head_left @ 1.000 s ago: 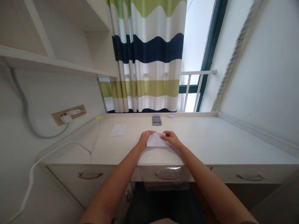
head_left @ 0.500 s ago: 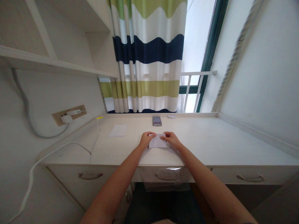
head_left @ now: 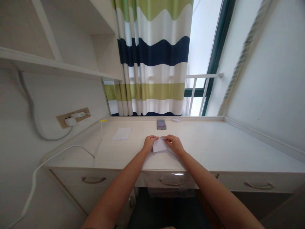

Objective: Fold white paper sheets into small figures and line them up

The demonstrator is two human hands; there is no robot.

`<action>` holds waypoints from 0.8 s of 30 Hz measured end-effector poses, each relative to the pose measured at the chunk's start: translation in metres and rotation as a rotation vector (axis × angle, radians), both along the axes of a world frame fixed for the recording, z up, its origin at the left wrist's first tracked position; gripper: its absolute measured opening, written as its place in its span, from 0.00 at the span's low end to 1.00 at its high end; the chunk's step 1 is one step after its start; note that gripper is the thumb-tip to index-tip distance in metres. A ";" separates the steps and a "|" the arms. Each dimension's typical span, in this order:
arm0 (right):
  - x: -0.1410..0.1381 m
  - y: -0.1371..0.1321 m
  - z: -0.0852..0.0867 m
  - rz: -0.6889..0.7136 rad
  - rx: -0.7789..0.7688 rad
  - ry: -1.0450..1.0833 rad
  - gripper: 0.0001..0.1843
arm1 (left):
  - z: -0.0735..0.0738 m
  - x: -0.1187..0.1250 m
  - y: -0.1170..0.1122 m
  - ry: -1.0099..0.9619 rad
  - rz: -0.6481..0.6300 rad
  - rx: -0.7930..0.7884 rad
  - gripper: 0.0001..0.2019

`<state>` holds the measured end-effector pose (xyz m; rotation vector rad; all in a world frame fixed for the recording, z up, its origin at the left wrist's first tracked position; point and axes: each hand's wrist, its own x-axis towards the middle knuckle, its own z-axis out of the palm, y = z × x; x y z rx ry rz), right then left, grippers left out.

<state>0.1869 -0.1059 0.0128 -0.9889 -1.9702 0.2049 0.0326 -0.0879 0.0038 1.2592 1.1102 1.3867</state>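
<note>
Right hand [head_left: 174,143] shifted in toward left hand [head_left: 149,143]; fingers of both pinch white paper [head_left: 158,146] at its far edge, over desk [head_left: 207,149], 6 o'clock from phone [head_left: 161,124]. Looks mid-fold, not flattened; folds left: can't tell.

The one camera sits on your head, so it looks from your side of the desk [head_left: 226,146], over the near edge, facing forward and down toward the far curtain [head_left: 164,73]. The view is wide — it takes in the shelf [head_left: 71,68] on the left, the wall [head_left: 274,79] on the right and the drawer fronts [head_left: 233,180] along the near side. You see your forearms [head_left: 124,184] stretched away from the camera, near to far, with your left hand [head_left: 149,143] and right hand [head_left: 175,144] close to the middle — small in view, well apart from the camera.
</note>
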 end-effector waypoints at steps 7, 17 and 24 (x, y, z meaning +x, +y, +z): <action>-0.003 -0.008 0.002 -0.024 0.255 -0.357 0.17 | 0.001 -0.001 0.000 -0.201 -0.052 -0.057 0.06; -0.006 -0.014 0.005 -0.011 0.285 -0.489 0.19 | 0.007 -0.002 -0.005 -0.309 -0.052 -0.099 0.08; -0.002 -0.011 0.003 0.060 0.069 -0.243 0.17 | 0.010 -0.001 -0.007 -0.319 -0.149 -0.117 0.12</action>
